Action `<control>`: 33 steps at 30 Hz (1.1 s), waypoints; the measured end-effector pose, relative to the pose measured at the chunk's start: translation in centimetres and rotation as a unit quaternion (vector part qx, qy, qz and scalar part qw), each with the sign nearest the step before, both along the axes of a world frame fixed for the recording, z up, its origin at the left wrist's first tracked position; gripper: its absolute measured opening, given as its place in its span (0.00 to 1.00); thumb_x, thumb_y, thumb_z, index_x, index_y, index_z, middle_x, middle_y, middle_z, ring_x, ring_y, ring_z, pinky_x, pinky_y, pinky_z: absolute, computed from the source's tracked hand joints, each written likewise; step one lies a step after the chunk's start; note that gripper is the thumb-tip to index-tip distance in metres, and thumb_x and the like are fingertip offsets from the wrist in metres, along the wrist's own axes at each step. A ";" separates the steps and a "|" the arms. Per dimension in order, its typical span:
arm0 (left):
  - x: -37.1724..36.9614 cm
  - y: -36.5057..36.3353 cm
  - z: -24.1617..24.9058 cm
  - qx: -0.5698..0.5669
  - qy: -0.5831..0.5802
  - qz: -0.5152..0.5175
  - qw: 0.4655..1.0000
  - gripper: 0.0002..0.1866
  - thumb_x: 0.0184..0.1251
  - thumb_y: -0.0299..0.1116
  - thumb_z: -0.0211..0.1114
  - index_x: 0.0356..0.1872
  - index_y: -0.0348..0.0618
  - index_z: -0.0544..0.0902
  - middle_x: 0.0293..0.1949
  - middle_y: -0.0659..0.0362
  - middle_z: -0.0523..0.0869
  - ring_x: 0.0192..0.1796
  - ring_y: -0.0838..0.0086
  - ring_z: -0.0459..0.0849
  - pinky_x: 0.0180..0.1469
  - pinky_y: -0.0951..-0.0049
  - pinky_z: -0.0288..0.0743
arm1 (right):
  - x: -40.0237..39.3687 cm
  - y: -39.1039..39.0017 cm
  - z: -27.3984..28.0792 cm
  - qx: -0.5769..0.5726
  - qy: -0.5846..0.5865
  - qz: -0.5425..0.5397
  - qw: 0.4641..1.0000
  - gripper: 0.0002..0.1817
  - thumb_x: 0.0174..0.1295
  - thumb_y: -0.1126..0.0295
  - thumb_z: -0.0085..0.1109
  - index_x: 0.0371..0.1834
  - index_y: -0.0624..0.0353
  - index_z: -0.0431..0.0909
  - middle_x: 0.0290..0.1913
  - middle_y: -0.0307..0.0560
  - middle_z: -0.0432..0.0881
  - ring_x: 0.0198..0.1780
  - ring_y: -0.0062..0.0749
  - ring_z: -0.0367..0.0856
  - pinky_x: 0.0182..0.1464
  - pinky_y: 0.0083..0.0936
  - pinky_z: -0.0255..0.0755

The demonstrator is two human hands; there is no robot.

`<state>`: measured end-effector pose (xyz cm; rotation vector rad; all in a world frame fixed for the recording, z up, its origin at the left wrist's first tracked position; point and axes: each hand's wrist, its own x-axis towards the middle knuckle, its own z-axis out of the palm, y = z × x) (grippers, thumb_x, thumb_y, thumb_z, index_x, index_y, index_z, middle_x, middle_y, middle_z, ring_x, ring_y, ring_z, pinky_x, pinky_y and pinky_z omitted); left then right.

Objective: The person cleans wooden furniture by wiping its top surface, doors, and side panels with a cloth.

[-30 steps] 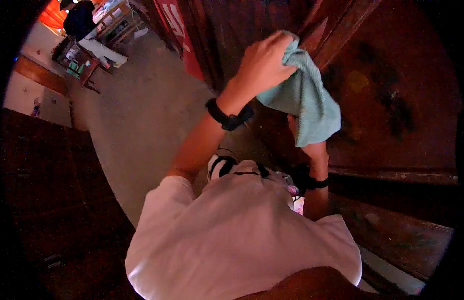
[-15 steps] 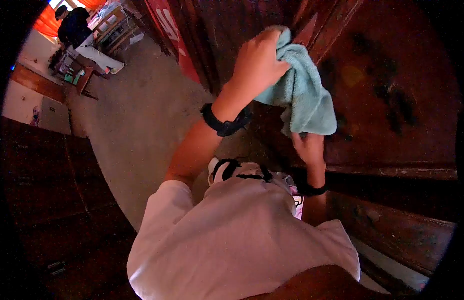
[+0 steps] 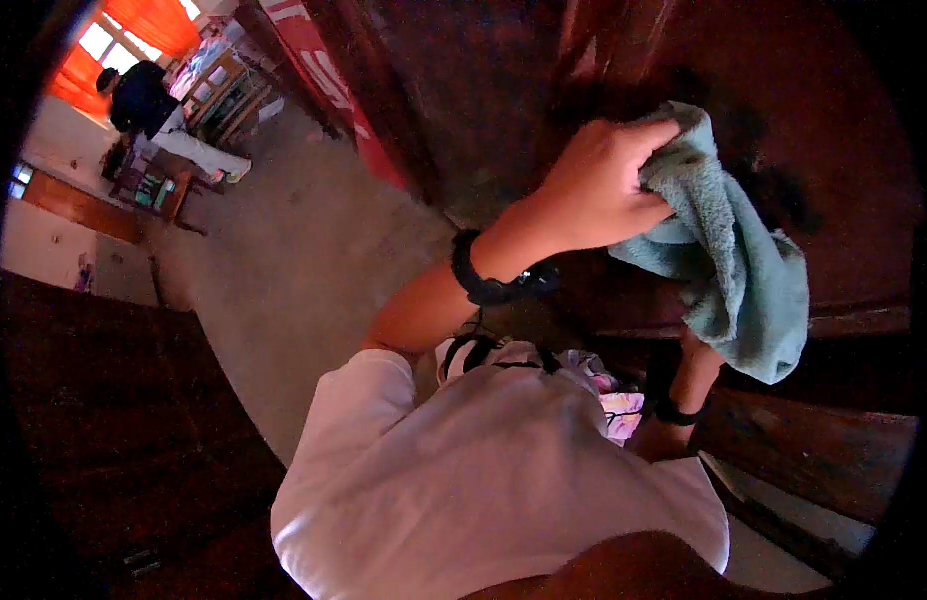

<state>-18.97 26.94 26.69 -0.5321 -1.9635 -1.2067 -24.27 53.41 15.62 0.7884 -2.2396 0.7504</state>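
A crumpled blue-green cloth (image 3: 754,290) hangs in front of a dark reddish wooden surface (image 3: 844,250). My left hand (image 3: 609,185) has its thumb and fingers closed on the cloth's upper left part. Below the cloth's lower left edge, only the base of my right hand (image 3: 702,358) shows. The cloth covers its fingers, so their grip cannot be made out. Both wrists wear black bands.
Dark wooden furniture (image 3: 114,400) fills the lower left. At the upper left, another person (image 3: 144,100) bends near a wooden chair (image 3: 171,195) and a wooden frame (image 3: 224,95). A red banner (image 3: 329,80) hangs near the top, beside the grey floor (image 3: 284,220).
Both hands and the cloth have moved right and down in view. The cloth now covers the fingers of my right hand. The view has shifted, with more of the orange curtains showing.
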 end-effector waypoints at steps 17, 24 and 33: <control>-0.4 -3.1 4.0 0.434 0.003 -0.266 0.861 0.25 0.73 0.38 0.55 0.66 0.37 0.67 0.58 0.57 0.77 0.59 0.71 0.76 0.61 0.68 0.70 | 1.6 -6.4 2.1 0.042 0.031 0.130 0.990 0.24 0.55 0.75 0.62 0.57 0.47 0.80 0.53 0.57 0.81 0.49 0.51 0.83 0.46 0.33 0.79; 0.2 -1.0 0.1 -0.188 0.083 0.089 0.975 0.45 0.60 0.39 0.70 0.74 0.38 0.54 0.74 0.37 0.49 0.76 0.43 0.49 0.75 0.56 0.46 | 1.3 -10.3 3.6 0.025 0.099 0.146 0.984 0.16 0.54 0.72 0.66 0.46 0.63 0.81 0.44 0.63 0.82 0.46 0.59 0.81 0.49 0.39 0.73; -2.8 -0.8 9.0 -0.162 0.227 -0.019 0.960 0.44 0.53 0.25 0.68 0.73 0.43 0.58 0.73 0.42 0.57 0.75 0.47 0.55 0.75 0.56 0.53 | 0.4 -7.1 11.9 -0.158 0.197 -0.011 0.967 0.19 0.58 0.66 0.66 0.49 0.68 0.79 0.49 0.62 0.81 0.50 0.55 0.78 0.55 0.44 0.68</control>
